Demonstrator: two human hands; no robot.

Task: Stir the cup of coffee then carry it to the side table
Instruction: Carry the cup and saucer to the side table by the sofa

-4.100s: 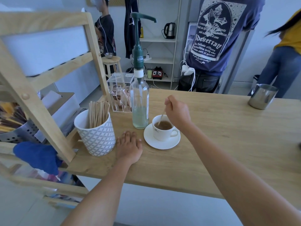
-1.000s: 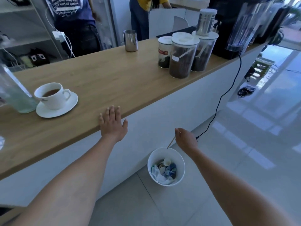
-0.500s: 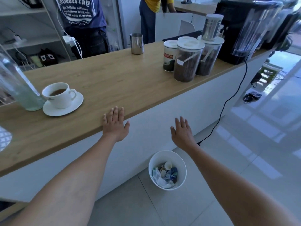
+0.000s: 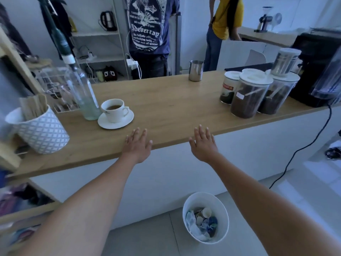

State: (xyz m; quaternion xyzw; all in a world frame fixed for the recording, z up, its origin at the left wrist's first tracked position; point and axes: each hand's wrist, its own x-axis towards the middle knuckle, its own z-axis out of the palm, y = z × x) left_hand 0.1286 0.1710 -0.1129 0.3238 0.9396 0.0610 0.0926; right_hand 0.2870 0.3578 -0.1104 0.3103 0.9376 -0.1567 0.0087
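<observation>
The coffee cup (image 4: 114, 110) is sitting on its saucer (image 4: 115, 121) on the wooden worktop (image 4: 169, 106). Left hand (image 4: 137, 145) and right hand (image 4: 203, 144) are hovering flat at its front edge, each grip spread and empty.

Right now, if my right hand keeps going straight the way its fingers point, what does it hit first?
Probably nothing soon. The right hand, open at the counter edge, points across bare wood. The steel pitcher at the far side seems roughly in line, though depth is unclear.

coffee cup (image 4: 113, 110) on saucer (image 4: 115, 121) — hands empty
</observation>
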